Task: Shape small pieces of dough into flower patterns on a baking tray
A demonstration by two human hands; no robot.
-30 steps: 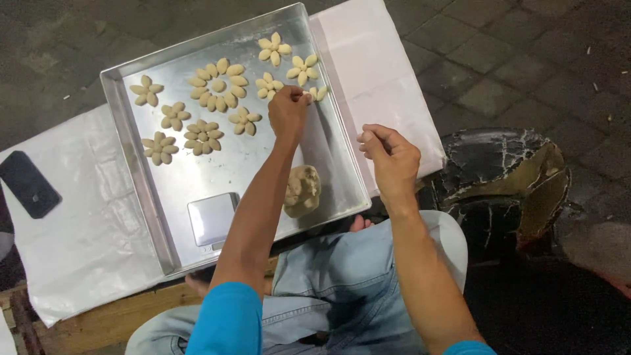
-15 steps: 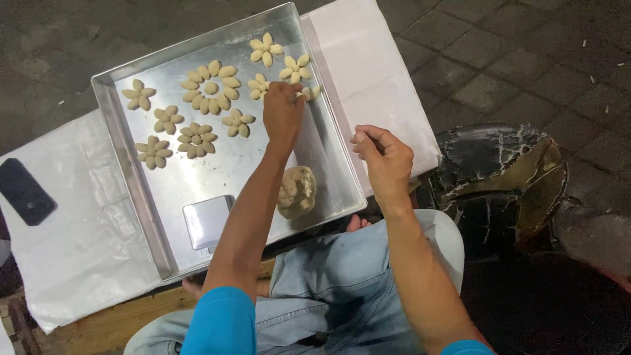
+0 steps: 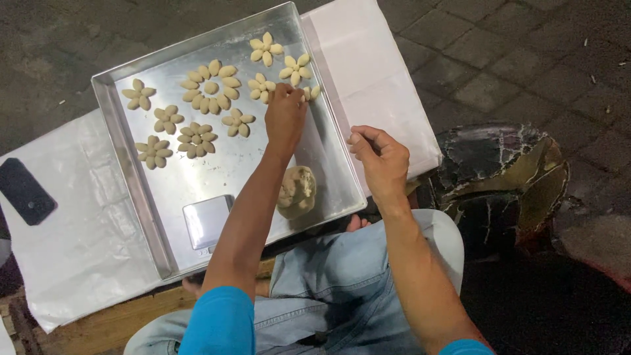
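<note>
A shiny metal tray (image 3: pixel 125 171) lies on white paper and holds several flower-shaped dough pieces (image 3: pixel 210 85). My left hand (image 3: pixel 285 117) reaches into the tray, fingertips pressed at a part-formed dough flower (image 3: pixel 309 93) near the right wall. A lump of raw dough (image 3: pixel 297 190) sits by my left forearm near the front wall. My right hand (image 3: pixel 380 158) hovers just outside the tray's right edge, fingers pinched together; whether it holds a bit of dough is hidden.
A small flat metal plate (image 3: pixel 206 221) lies in the tray's front. A dark phone (image 3: pixel 25 190) rests on the white paper (image 3: pixel 72 250) at left. A dark bag (image 3: pixel 506 184) sits on the paved floor at right. A wooden board edge (image 3: pixel 125 322) shows below.
The view shifted slightly. My left hand stayed at the dough flower by the right wall. My right hand kept hovering beside the tray with fingers pinched.
</note>
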